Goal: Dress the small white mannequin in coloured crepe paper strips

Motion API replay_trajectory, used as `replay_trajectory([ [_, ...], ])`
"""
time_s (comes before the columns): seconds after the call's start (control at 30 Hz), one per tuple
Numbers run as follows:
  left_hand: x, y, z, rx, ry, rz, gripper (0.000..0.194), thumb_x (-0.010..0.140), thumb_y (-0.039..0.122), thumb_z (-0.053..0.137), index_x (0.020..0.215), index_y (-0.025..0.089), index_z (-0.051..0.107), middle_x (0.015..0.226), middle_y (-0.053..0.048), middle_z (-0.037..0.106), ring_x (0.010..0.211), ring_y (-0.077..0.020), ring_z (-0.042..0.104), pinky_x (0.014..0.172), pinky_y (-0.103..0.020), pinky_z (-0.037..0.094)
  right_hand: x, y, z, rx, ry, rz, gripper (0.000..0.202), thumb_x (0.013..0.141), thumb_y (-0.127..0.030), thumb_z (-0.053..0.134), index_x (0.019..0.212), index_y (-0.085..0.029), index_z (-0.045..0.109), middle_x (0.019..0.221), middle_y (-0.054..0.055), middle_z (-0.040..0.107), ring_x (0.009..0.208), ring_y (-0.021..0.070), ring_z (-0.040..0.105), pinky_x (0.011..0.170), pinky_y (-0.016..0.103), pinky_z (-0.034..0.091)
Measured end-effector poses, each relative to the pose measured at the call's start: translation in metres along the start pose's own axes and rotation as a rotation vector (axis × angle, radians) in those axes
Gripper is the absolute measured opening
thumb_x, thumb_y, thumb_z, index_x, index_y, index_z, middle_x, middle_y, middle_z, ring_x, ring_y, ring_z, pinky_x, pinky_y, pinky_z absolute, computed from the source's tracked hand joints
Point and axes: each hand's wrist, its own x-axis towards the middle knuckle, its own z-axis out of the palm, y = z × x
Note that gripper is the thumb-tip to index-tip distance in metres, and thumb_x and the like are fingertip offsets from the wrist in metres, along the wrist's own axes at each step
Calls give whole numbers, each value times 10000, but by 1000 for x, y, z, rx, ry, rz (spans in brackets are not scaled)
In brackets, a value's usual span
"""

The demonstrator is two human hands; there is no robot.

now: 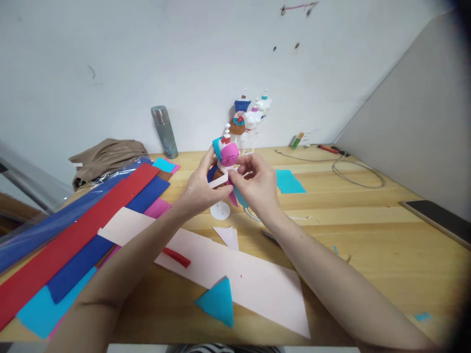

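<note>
A small white figure (225, 147) with a beaded top is wrapped in turquoise, magenta and red paper-like pieces, with brown and blue lower down. My left hand (202, 185) is closed around its left side, thumb in front. From the right, my right hand (256, 184) pinches at its middle, thumb and forefinger together. A narrow pale strip (219, 181) runs from my left hand toward the right thumb; which fingers grip it is partly hidden. Below the hands lies a white disc (220, 211). Pale pink scraps (228, 236) rest just nearer.
Pale pink (265, 289), red (88, 220) and blue sheets spread across the left and front. Turquoise pieces (217, 301) lie about. Behind stand several decorated white figures (253, 117) and a flask (164, 132). A cable (358, 164) and dark phone-like slab (437, 218) lie right.
</note>
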Motion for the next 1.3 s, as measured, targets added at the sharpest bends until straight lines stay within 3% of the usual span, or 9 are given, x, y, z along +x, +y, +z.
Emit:
replay_trajectory([
  [0.1, 2, -2, 1, -27, -10, 30, 816, 734, 212, 719, 1511, 201, 471, 1310, -110, 689, 1156, -236, 671, 970, -317, 548, 1, 0, -1, 42, -9, 34, 251, 715, -344, 661, 916, -195, 656, 737, -20, 555, 680, 165, 550, 678, 344, 435],
  [0.3, 7, -3, 2, -12, 94, 81, 668, 767, 206, 647, 1428, 152, 561, 971, -40, 728, 861, -155, 673, 769, -246, 544, 4, -4, -5, 119, -65, 101, 235, 690, -327, 701, 879, -204, 637, 716, -31, 535, 686, 161, 545, 673, 336, 452],
  [0.47, 7, -2, 3, 19, 129, 93, 668, 756, 175, 653, 1418, 154, 566, 901, -22, 723, 784, -134, 649, 733, -230, 540, 6, -6, -6, 193, -88, 129, 213, 687, -286, 735, 857, -199, 642, 708, -32, 549, 675, 159, 549, 673, 339, 468],
  [0.67, 9, -9, 5, -35, 135, 103, 654, 757, 176, 658, 1404, 148, 564, 889, -22, 728, 805, -136, 669, 746, -226, 545, 8, -4, -6, 303, -130, 177, 222, 653, -252, 767, 835, -203, 650, 681, -44, 539, 625, 138, 509, 638, 321, 434],
  [0.97, 10, -11, 5, -90, 114, 160, 586, 763, 180, 685, 1341, 163, 588, 930, -33, 735, 929, -167, 719, 864, -267, 582, 20, 7, -12, 633, -364, 390, 319, 534, -267, 907, 751, -228, 676, 618, -57, 553, 567, 106, 491, 608, 302, 433],
  [1.3, 10, -13, 3, -102, 116, 154, 635, 755, 187, 701, 1374, 169, 559, 984, -42, 748, 945, -186, 730, 885, -294, 585, 30, 19, -13, 811, -537, 569, 382, 504, -183, 974, 802, -210, 736, 742, -15, 748, 683, 145, 672, 784, 335, 573],
])
